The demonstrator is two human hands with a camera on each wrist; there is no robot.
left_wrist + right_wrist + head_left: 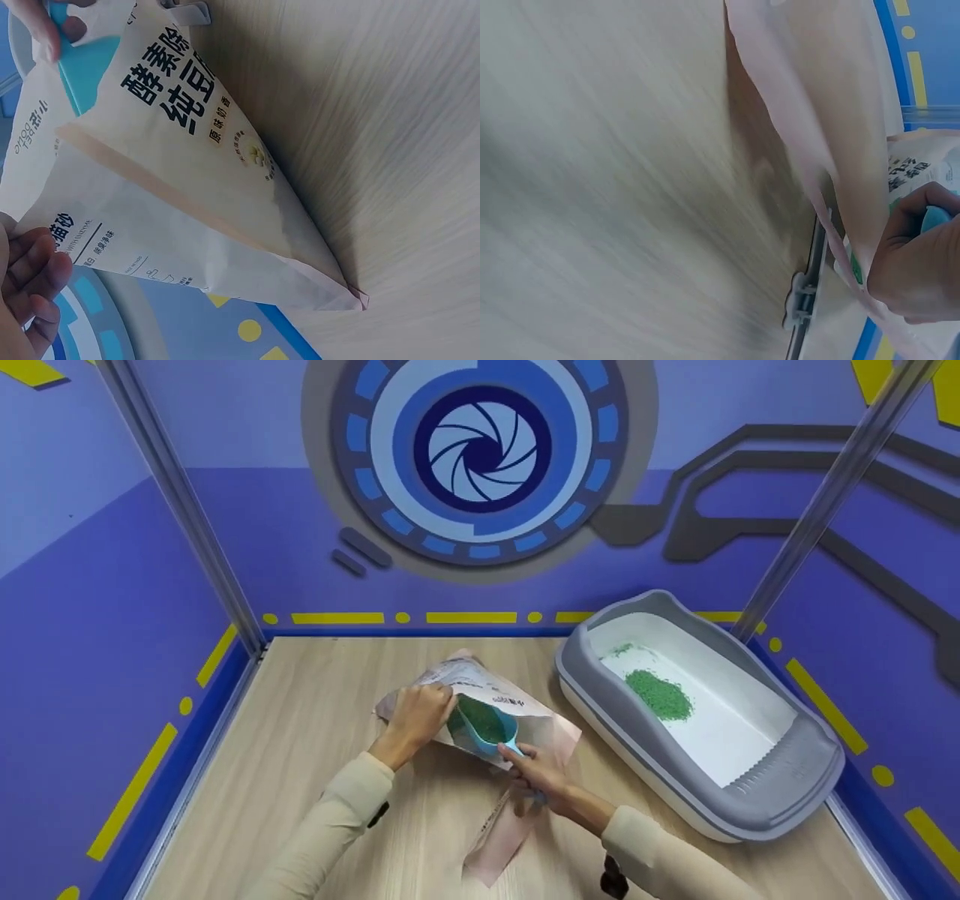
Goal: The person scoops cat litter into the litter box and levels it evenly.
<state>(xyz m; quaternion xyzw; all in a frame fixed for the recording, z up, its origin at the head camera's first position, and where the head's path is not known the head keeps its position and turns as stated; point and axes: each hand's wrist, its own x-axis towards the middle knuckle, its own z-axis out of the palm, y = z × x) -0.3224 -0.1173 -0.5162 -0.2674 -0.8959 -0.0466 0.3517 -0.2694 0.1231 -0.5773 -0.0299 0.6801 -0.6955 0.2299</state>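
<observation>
A pale pink and white printed bag (480,679) of green granules lies on the table, its mouth toward me. My left hand (416,716) pinches the upper edge of the mouth; in the left wrist view that hand (34,289) has its fingers curled at the bag's edge. My right hand (540,772) grips the handle of a light blue scoop (510,729), whose bowl is inside the bag mouth with dark green granules in or behind it. Close up, the right hand (919,270) curls round the blue handle (934,218). The bag's inside is partly hidden.
To the right stands a grey-rimmed white litter box (626,742) with a pile of green granules (660,695) on its floor. A pink strip of packaging (499,844) extends toward me below the right hand. A thin bar with a clip (802,296) shows in the right wrist view.
</observation>
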